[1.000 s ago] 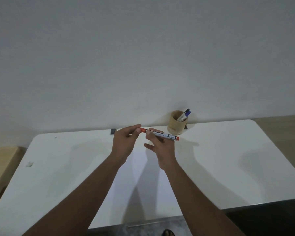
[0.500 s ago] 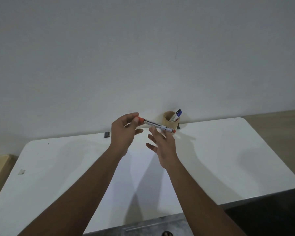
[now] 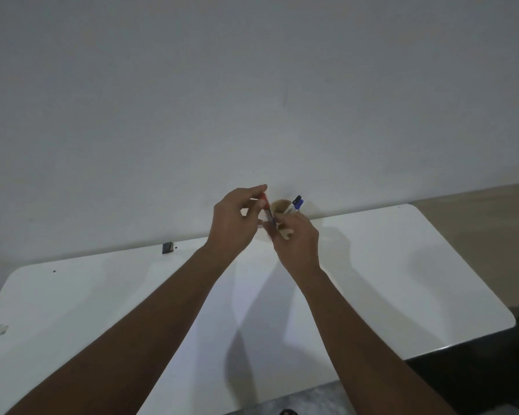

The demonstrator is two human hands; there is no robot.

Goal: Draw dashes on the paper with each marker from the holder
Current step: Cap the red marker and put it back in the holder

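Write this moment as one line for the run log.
left hand: holds red marker | right hand: also on marker | holder: two markers inside | stage: no dashes drawn yet

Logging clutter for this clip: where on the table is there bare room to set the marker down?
The table is bare right of the right hand, out to its right edge. It is also bare left of the left hand, between the small dark object and the scrap. Crowded only at the holder, behind both hands.
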